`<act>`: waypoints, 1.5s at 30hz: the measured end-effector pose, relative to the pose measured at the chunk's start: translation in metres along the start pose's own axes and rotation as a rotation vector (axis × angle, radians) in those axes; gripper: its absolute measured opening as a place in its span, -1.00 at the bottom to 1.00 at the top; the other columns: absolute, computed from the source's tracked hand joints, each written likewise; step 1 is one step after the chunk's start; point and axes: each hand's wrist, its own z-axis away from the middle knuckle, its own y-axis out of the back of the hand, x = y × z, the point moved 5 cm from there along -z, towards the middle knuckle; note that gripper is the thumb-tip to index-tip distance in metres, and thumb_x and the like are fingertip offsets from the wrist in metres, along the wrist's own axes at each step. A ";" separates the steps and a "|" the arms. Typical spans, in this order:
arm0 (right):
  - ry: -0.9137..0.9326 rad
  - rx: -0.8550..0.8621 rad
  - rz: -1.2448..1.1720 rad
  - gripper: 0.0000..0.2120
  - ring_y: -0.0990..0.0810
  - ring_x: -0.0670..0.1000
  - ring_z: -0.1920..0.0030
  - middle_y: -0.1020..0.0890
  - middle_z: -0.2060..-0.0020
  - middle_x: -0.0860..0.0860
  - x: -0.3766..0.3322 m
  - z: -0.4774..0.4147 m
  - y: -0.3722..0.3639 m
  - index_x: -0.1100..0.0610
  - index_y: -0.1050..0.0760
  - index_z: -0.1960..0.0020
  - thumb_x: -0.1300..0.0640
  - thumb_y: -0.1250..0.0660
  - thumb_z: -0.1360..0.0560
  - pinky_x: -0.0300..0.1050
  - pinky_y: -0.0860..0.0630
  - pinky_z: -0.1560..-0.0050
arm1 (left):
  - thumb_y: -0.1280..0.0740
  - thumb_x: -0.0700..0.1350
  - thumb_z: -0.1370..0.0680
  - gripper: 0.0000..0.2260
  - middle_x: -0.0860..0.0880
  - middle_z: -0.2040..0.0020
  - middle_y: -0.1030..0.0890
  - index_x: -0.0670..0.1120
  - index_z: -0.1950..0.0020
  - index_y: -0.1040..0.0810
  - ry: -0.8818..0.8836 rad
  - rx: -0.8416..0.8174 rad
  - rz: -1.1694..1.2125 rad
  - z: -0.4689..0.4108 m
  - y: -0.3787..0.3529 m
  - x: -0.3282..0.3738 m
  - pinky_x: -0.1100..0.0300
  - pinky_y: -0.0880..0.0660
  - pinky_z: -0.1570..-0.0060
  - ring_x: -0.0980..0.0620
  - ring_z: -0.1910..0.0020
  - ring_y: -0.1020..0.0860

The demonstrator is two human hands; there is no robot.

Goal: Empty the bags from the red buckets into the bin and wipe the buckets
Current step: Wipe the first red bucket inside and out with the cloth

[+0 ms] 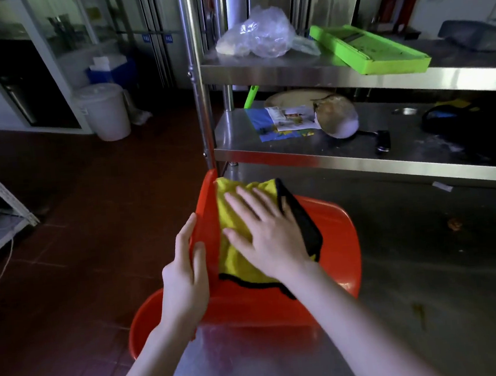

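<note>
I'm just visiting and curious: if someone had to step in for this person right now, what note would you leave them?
Left hand: gripping the rim of the red bucket, which is tipped on the steel table.
Right hand: flat and open, pressing a yellow cloth against the bucket's inside.
A second red bucket sits lower, at the table's edge.
Done: no bag shows in the tipped bucket; wiping is under way.
Left: finish this wipe, then see to the second bucket. Its inside is hidden, so check it for a bag.
</note>
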 end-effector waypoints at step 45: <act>-0.107 0.080 0.220 -0.22 -0.02 0.06 -0.57 -0.11 -0.56 -0.09 0.043 0.131 -0.023 -0.05 -0.09 -0.57 -0.11 -0.35 -0.44 0.38 -0.19 -0.37 | -0.12 0.14 -0.64 -0.65 0.12 0.31 -0.60 0.49 -0.38 -0.19 -0.013 -0.222 0.034 -0.073 -0.025 -0.002 0.32 -0.50 0.45 0.27 0.44 -0.56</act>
